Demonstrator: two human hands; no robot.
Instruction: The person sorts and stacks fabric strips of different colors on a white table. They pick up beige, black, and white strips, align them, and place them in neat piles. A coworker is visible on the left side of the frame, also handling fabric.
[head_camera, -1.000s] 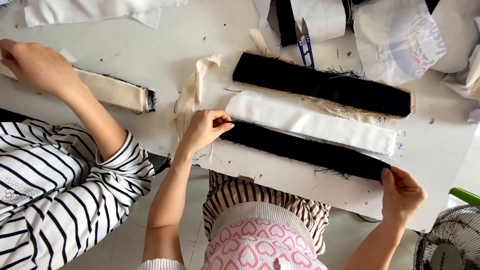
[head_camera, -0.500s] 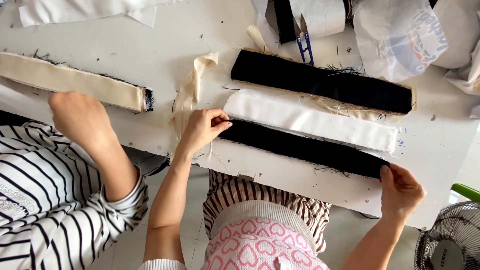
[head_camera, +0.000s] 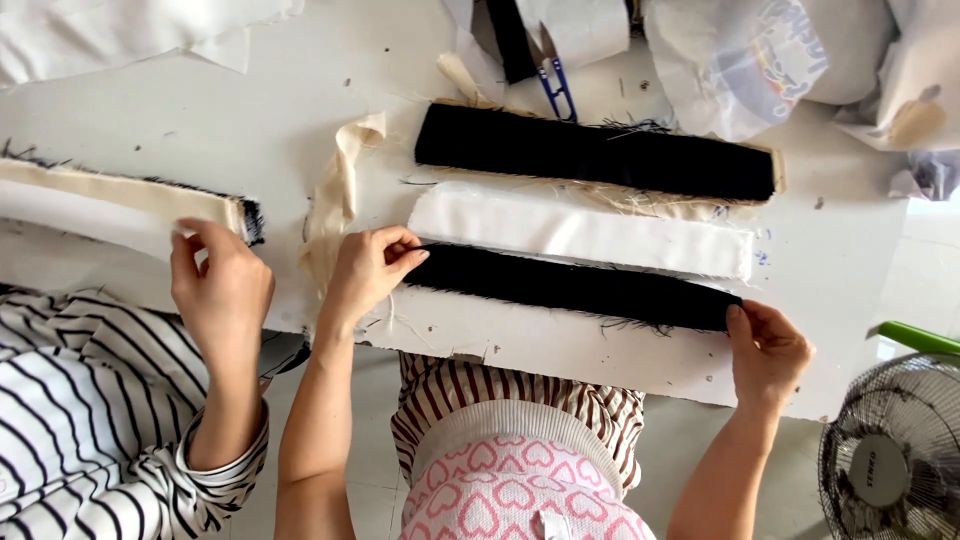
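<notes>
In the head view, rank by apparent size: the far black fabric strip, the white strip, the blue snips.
1. Far black strip and white strip: look alike, unranked.
2. Blue snips: clearly smallest.

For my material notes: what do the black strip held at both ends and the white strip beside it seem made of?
Black strip: apparently woven fabric, matte, with frayed threads along its edges. White strip: likely cloth too, smooth and matte; its weave is too fine to tell.
</notes>
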